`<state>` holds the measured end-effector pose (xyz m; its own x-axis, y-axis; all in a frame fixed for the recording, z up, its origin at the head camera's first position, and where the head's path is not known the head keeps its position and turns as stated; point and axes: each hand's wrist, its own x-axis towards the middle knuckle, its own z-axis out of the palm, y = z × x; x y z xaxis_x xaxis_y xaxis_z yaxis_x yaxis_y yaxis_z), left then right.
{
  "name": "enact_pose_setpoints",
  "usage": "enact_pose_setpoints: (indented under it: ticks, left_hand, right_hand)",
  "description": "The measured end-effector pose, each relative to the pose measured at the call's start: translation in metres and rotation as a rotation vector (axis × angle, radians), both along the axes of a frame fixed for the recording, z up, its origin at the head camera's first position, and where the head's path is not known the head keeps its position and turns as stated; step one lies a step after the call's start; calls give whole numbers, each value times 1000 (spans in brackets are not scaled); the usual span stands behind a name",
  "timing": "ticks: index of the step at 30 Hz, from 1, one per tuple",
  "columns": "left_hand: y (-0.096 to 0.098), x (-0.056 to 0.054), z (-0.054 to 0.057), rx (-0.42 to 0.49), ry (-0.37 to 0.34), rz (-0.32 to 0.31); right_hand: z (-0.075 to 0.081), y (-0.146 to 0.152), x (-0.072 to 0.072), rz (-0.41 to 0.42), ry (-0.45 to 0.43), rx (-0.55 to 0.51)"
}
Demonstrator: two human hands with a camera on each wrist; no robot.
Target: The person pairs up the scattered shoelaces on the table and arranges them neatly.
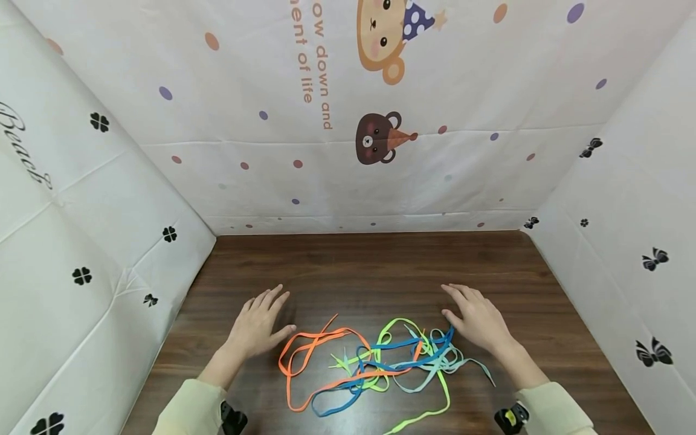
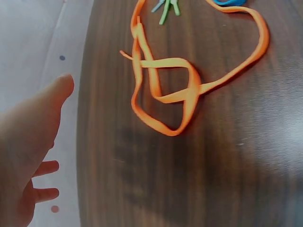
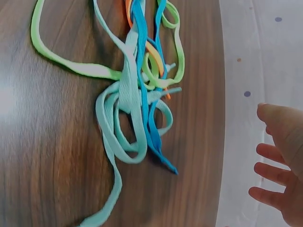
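A tangle of flat shoelaces lies on the brown wooden table between my two hands. The orange shoelace (image 1: 288, 368) loops out to the left, nearest my left hand (image 1: 257, 325), whose fingers are spread and hold nothing. Over the middle runs the blue shoelace (image 1: 348, 403), crossing the orange one. A lime green shoelace (image 1: 447, 393) trails toward the front edge. On the right, the mint shoelace (image 2: 157, 5) is bunched in coils, seen larger as the mint coils (image 3: 110, 127) in the right wrist view. My right hand (image 1: 481, 320) hovers beside that end, fingers extended, holding nothing.
The wooden table (image 1: 370, 260) is bordered at the back by a white printed cloth (image 1: 217, 109) with bears and dots. White cloth walls, the left one (image 1: 125, 199) with clovers and the right one (image 1: 614, 241) with bows, stand at both sides.
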<state>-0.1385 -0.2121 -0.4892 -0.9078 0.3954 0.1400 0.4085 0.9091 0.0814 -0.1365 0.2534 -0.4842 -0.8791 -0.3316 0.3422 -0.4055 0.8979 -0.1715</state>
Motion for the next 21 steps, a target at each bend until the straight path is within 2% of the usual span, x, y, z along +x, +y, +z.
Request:
enact_pose_setpoints:
  ticks: [10,17,21]
  left_hand:
    - [3,16,-25,86,75,-28]
    - [16,21,-34,109,42,-67]
    - [24,20,-39,108,74,-92]
  right_hand:
    - [-11,-24,1,23,-33,-26]
    - [-16,-41,2,59,-36,-32]
    - [-19,-49,2,76,-37,-36]
